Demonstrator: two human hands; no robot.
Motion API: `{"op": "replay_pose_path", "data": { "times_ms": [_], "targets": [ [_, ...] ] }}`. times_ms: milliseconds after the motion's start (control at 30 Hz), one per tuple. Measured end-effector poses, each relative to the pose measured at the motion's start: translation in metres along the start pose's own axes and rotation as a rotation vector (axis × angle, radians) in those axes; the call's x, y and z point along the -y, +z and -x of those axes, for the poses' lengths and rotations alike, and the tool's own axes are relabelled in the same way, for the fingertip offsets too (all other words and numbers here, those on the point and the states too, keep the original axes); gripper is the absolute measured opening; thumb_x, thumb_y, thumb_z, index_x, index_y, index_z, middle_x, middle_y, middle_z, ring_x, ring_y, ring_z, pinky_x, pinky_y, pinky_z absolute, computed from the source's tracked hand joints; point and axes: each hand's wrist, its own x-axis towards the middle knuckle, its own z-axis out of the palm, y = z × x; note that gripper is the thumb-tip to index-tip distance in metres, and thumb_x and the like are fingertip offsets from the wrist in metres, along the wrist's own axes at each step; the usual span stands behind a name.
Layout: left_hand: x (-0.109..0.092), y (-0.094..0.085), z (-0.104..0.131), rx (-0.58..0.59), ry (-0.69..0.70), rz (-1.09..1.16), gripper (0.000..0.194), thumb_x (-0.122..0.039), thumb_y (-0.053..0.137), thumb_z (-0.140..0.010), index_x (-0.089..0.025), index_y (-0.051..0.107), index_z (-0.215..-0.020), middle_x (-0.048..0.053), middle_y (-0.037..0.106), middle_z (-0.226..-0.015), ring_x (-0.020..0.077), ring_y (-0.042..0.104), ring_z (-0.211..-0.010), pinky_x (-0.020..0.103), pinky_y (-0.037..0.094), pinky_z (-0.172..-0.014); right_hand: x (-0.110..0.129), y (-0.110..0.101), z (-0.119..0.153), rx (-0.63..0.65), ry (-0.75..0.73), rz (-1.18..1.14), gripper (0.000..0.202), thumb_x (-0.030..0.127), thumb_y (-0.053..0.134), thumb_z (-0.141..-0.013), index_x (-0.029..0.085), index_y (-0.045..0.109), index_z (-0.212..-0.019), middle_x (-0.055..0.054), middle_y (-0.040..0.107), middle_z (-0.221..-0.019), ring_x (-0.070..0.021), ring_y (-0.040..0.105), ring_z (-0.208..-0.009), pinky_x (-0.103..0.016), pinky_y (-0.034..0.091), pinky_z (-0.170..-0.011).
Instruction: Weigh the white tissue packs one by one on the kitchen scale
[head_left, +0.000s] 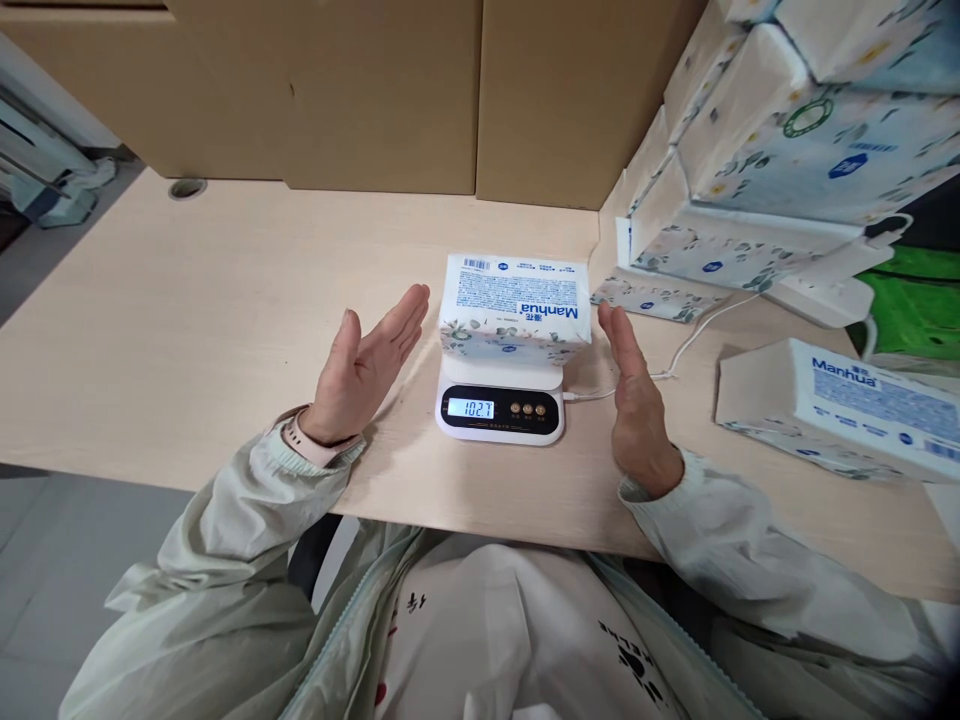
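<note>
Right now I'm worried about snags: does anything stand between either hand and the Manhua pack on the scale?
Nothing visible stands between the Manhua pack and the left hand or right hand. A white cable runs from the scale and passes behind the right hand.

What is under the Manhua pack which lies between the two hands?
A white digital scale; its front panel is visible. The Manhua pack covers most of the weighing plate, so that part cannot be seen.

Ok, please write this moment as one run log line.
left hand: open, empty; right hand: open, empty; white-blue rectangular plastic-wrapped Manhua pack: on white plastic digital scale; display: lit, 102.7
</note>
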Motion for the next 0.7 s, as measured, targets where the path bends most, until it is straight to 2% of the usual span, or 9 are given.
{"op": "replay_pose_path", "data": {
  "times_ms": [100, 233, 400, 500, 567, 633, 700],
  "targets": [
    [0.000, 0.000, 0.000, -0.006, -0.004, 0.006, 0.085, -0.085, 0.029, -0.105, -0.031, 0.058, -0.163, -0.003, 0.040, -0.178, 0.0294, 0.017, -0.175, 0.048, 0.017, -0.145, 0.001, 0.000, 0.000, 0.000, -0.002, 0.000, 0.083, 0.080, 0.025, -0.106, 0.039, 0.022, -0.177, 0.001, 0.029, -0.185, -0.0298, 0.024, -0.174, -0.060, 0.014, -0.145],
    [0.003, -0.003, 0.000, 0.045, 0.026, 0.024, 0.081, -0.083, 0.028, -0.107, -0.032, 0.059, -0.162, -0.006, 0.039, -0.178, 0.0273, 0.016, -0.175, 0.046, 0.012, -0.147, -0.002, 0.000, 0.002, 0.002, -0.024, -0.008, 0.077, 0.075, 0.026, -0.109, 0.040, 0.022, -0.177, 0.002, 0.029, -0.185, -0.0285, 0.023, -0.175, -0.059, 0.013, -0.145],
    [0.014, -0.016, -0.007, 0.115, 0.094, 0.021, 0.085, -0.089, 0.033, -0.102, -0.033, 0.062, -0.159, -0.005, 0.039, -0.178, 0.0312, 0.016, -0.174, 0.055, 0.007, -0.147, -0.015, 0.001, -0.001, 0.001, -0.079, -0.045, 0.075, 0.073, 0.032, -0.109, 0.041, 0.025, -0.177, 0.002, 0.032, -0.184, -0.0323, 0.026, -0.173, -0.065, 0.012, -0.144],
    [0.016, -0.017, -0.013, 0.126, 0.117, 0.006, 0.082, -0.089, 0.038, -0.102, -0.034, 0.065, -0.156, -0.004, 0.042, -0.177, 0.0324, 0.017, -0.174, 0.057, 0.007, -0.147, -0.018, 0.007, -0.009, -0.016, -0.033, -0.102, 0.072, 0.072, 0.036, -0.110, 0.041, 0.030, -0.175, 0.003, 0.036, -0.182, -0.0322, 0.027, -0.173, -0.064, 0.012, -0.145],
    [0.013, -0.009, -0.017, 0.169, 0.117, 0.006, 0.081, -0.090, 0.044, -0.100, -0.032, 0.068, -0.152, -0.002, 0.046, -0.174, 0.0326, 0.016, -0.174, 0.057, 0.008, -0.148, -0.013, 0.013, -0.014, -0.013, 0.014, -0.139, 0.073, 0.073, 0.039, -0.109, 0.041, 0.034, -0.174, 0.003, 0.038, -0.181, -0.0319, 0.029, -0.172, -0.062, 0.017, -0.145],
    [0.006, 0.008, -0.016, 0.213, 0.116, 0.019, 0.078, -0.087, 0.053, -0.098, -0.031, 0.069, -0.150, 0.000, 0.049, -0.173, 0.0325, 0.013, -0.175, 0.056, 0.012, -0.148, -0.004, 0.017, -0.015, -0.018, 0.019, -0.164, 0.072, 0.072, 0.043, -0.108, 0.041, 0.036, -0.173, 0.003, 0.041, -0.180, -0.0306, 0.035, -0.170, -0.059, 0.025, -0.144],
    [-0.001, 0.032, -0.011, 0.158, 0.184, 0.040, 0.073, -0.082, 0.060, -0.099, -0.031, 0.068, -0.150, 0.001, 0.050, -0.172, 0.0329, 0.012, -0.175, 0.057, 0.020, -0.147, 0.008, 0.016, -0.011, -0.092, -0.049, -0.169, 0.069, 0.068, 0.048, -0.108, 0.041, 0.040, -0.171, 0.003, 0.046, -0.177, -0.0300, 0.040, -0.168, -0.056, 0.032, -0.142]
  ]
}}
